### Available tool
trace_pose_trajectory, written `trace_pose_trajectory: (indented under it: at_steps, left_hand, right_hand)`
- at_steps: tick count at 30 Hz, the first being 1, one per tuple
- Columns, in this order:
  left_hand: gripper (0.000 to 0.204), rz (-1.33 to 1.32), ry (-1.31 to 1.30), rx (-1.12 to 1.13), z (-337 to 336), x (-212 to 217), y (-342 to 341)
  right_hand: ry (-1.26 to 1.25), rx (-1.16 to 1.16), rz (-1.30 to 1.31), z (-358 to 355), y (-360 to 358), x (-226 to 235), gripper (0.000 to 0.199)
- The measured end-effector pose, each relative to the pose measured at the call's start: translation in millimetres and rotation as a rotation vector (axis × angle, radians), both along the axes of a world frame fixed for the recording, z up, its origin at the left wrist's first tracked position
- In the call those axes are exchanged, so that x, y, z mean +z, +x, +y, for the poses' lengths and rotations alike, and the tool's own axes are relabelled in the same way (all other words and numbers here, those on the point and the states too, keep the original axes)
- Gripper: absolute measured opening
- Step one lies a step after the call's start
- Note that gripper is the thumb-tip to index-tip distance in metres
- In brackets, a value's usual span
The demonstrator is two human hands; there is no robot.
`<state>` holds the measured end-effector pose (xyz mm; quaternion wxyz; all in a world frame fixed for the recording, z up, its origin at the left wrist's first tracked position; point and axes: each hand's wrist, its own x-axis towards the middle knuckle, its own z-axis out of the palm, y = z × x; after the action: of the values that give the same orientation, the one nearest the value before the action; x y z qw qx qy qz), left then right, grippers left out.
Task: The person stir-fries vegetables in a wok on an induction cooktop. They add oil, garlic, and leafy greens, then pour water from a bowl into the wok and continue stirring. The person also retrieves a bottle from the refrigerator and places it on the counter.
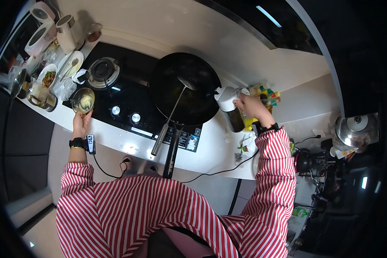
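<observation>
Presently, item one: a small glass bowl (83,101) of pale yellow mix, which the left hand (80,123) is gripping by its near rim, fingers closed on the edge. It is sitting at the front left corner of the black hob (129,92), straight ahead of that hand and well apart from the other.

Item two: a dark bottle with a white cap (230,108), which the right hand (254,107) is clasping near the top, fingers wrapped round it (whether it is lifting clear of the counter cannot be told). It is standing upright just left of that hand, touching or almost touching the right rim of the wok.

Item three, between the hands: one black wok (185,88), nearer the right hand, its handle running toward the person. One long-handled ladle (173,112) is resting in it, its axis slanting from the wok's middle down to the counter edge.

Further out, counting:
- two control knobs (124,114) on the hob;
- one bare burner (102,71) beyond the left hand;
- two plates (71,63) beyond and left of the bowl, one bearing food;
- a cluster of coloured-capped jars (268,93) just beyond the right hand;
- one steel lidded pot (356,130) far right of it.
</observation>
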<state>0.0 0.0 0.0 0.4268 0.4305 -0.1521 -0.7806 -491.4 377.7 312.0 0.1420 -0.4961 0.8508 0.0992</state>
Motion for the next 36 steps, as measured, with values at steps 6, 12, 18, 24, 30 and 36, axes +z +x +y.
trace_pose_trajectory:
  at_steps: [6, 12, 18, 24, 30, 36]
  left_hand:
    - [0.039, -0.07, -0.042, -0.052, 7.5, 10.7, 45.6]
    - [0.046, 0.052, -0.151, -0.082, 2.1, 26.2, 18.1]
    - [0.055, 0.084, -0.176, -0.1, 33.4, 53.7, 23.6]
    - [0.054, 0.17, -0.21, -0.124, 77.3, 75.0, 31.6]
    - [0.043, 0.071, -0.159, -0.174, 94.2, 112.4, 52.7]
    - [0.042, 0.024, -0.173, -0.206, 94.1, 126.7, 69.3]
  right_hand:
    - [-0.583, -0.212, -0.26, 63.9, 8.6, -50.6, 0.035]
    - [-0.9, -0.597, -0.492, 89.8, -30.3, -69.0, 0.024]
    - [-1.102, -0.698, -0.275, 115.6, -67.0, -114.7, 0.031]
    - [-1.035, -0.945, -0.165, 126.4, -106.0, -151.6, 0.036]
    - [-1.269, -0.936, -0.471, 110.7, -102.5, -196.9, 0.024]
    - [-1.23, -1.07, -0.525, 110.6, -94.8, -222.0, 0.028]
